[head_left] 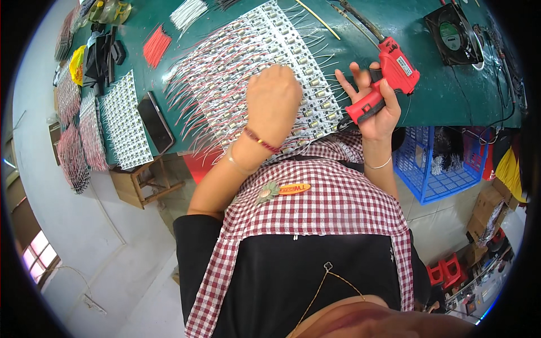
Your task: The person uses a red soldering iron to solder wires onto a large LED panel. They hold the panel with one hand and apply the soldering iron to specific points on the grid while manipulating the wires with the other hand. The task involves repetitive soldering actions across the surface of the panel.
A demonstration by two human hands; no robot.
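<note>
A wide panel of small white circuit boards (315,84) lies on the green table in front of me, each board with a metal cylinder part. Thin red and white wires trail off its left side, and pale wires stick out along its right edge. My left hand (275,98) is closed over the middle of the panel; its fingertips are hidden beneath it, so anything in them cannot be seen. At the panel's right edge, my right hand (378,115) holds a red soldering gun (399,69) by its handle, some fingers spread. The gun's metal tip points up and away from me.
A phone (156,122) and another board panel (125,121) lie at the left, near wired bundles (73,152). Red wires (156,47) and white wires (189,14) lie beyond. A black fan (452,35) stands far right. A blue crate (414,179) sits below the table's right edge.
</note>
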